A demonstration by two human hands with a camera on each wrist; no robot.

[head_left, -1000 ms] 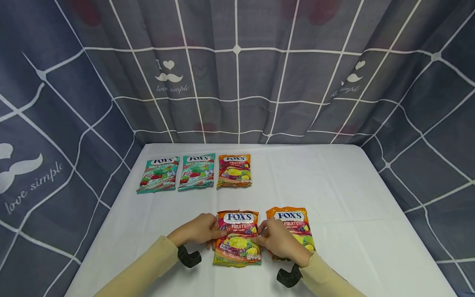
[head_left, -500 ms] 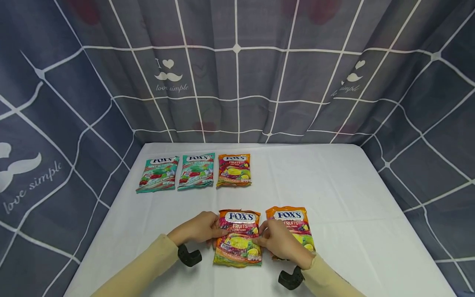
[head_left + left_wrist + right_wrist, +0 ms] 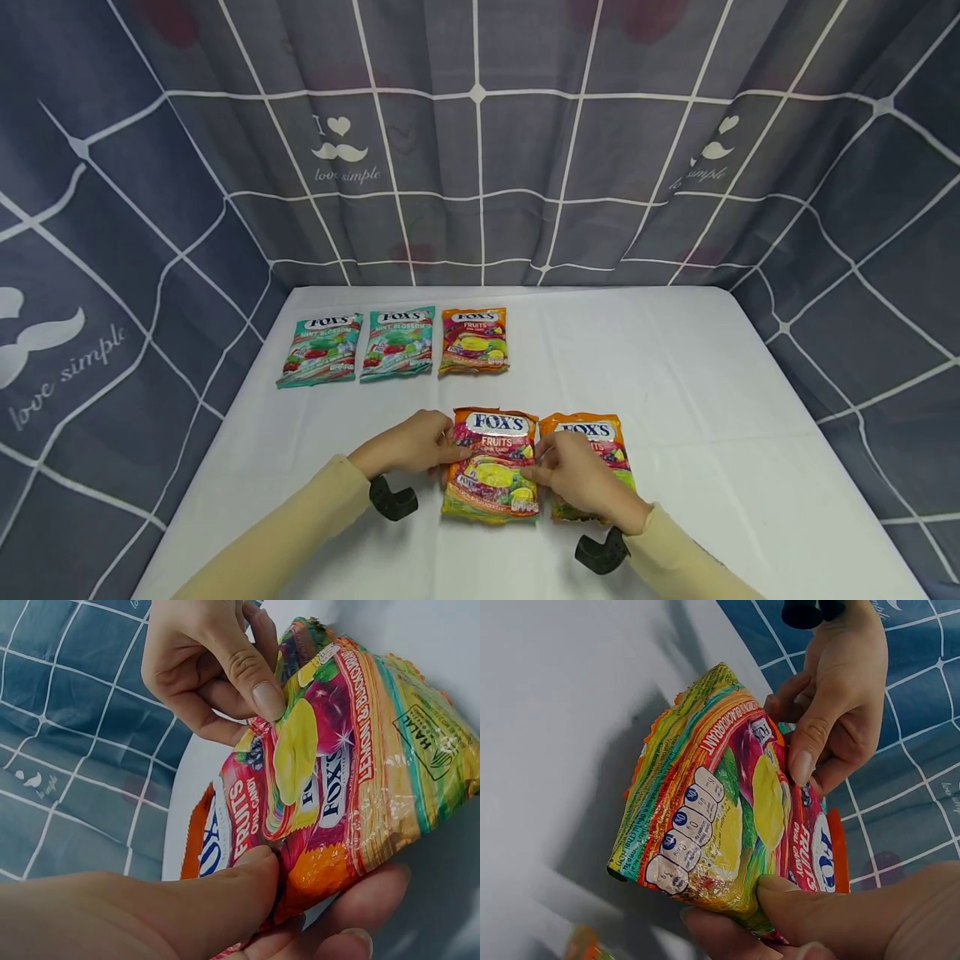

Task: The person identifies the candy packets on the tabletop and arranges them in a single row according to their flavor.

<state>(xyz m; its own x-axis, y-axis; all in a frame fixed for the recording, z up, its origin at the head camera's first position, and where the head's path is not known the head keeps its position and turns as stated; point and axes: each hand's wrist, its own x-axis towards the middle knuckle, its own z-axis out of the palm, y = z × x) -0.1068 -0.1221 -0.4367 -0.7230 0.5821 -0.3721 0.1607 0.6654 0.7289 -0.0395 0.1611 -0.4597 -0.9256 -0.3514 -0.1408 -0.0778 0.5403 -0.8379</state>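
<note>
A FOX'S Fruits candy bag (image 3: 491,471), orange, red and yellow, is held upright-facing between both hands. My left hand (image 3: 411,443) pinches its left edge, thumb on the front and fingers behind. The right hand (image 3: 583,477) pinches the opposite edge the same way. In the right wrist view the bag's lower end (image 3: 679,817) stands off the white cloth, with a shadow under it. A second FOX'S Fruits bag (image 3: 617,454) lies just to the right, partly hidden by my right hand.
At the back left of the white-covered table (image 3: 697,392) lie two green Mint Blossom bags (image 3: 321,350) and another orange Fruits bag (image 3: 474,342) in a row. Grey grid-patterned curtains (image 3: 517,150) enclose the back and sides.
Both hands have carried the held candy bag slightly right and away from me, and it looks raised. The bags at the back and the second Fruits bag stay put.
</note>
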